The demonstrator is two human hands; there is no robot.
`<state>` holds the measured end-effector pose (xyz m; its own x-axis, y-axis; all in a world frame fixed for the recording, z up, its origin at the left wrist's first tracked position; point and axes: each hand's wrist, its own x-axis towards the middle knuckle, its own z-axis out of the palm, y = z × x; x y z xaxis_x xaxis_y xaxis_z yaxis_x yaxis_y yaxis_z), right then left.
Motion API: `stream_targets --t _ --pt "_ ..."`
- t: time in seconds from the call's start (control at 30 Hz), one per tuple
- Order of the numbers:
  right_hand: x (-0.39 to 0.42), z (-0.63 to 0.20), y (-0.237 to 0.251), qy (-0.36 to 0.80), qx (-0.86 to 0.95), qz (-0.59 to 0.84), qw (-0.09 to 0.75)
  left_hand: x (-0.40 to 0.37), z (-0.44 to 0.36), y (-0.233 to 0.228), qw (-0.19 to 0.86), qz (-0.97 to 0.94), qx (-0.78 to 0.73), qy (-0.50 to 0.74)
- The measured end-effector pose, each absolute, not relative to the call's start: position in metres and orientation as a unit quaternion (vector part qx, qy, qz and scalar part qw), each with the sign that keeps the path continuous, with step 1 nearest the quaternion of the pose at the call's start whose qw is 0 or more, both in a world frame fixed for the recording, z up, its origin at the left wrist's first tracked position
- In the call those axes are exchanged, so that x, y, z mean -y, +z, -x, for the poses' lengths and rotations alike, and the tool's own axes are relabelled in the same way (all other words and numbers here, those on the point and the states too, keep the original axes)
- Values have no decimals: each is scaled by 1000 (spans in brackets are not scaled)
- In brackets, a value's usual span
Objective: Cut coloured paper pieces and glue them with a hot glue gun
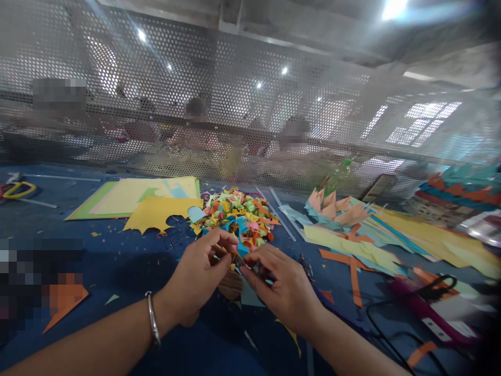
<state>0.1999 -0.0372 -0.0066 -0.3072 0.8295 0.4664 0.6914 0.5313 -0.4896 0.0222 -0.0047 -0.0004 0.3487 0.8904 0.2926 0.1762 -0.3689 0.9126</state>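
As both hands meet, left hand (198,279) fingers and right hand (284,287) fingers pinching paper strip (235,256).

On the table (117,261), a heap of paper scraps (237,214) lies mid-table just behind the two hands, flat paper sheets (133,197) toward its far left edge, cut strips (376,235) to the right, scissors (18,189) at the far-left corner.

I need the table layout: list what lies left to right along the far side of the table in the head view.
Yellow scissors → flat paper sheets → pile of paper scraps → green bottle → stacked paper shapes.
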Motion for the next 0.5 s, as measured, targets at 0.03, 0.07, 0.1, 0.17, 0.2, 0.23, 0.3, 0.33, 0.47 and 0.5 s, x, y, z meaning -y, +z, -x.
stream_targets --t 0.03,0.07,0.1,0.17,0.2,0.23,0.3,0.33,0.47,0.5 --pt "37 -200 -7 101 801 475 350 4 -22 0 408 -711 -376 431" --pt "37 -201 -7 102 800 475 352 3 -21 0 403 -713 -376 433" --pt "36 -202 -7 101 798 475 355 2 -20 0 401 -713 -376 435" --pt "36 -203 -5 96 794 476 365 0 -18 -1 398 -714 -379 434" --pt "36 -205 -3 89 793 477 369 -1 -17 -2 396 -716 -379 432" --pt "36 -207 -1 77 792 479 370 -2 -16 -3 393 -719 -380 430" --pt "40 -214 6 42 795 488 356 -4 -15 -4 383 -726 -383 424" --pt "43 -219 9 22 800 495 337 -4 -14 -4 377 -730 -386 420" --pt "62 -255 8 -27 793 556 246 -3 -14 -2 383 -728 -397 407" --pt "68 -266 3 -38 786 572 234 -2 -15 -2 398 -720 -396 407"
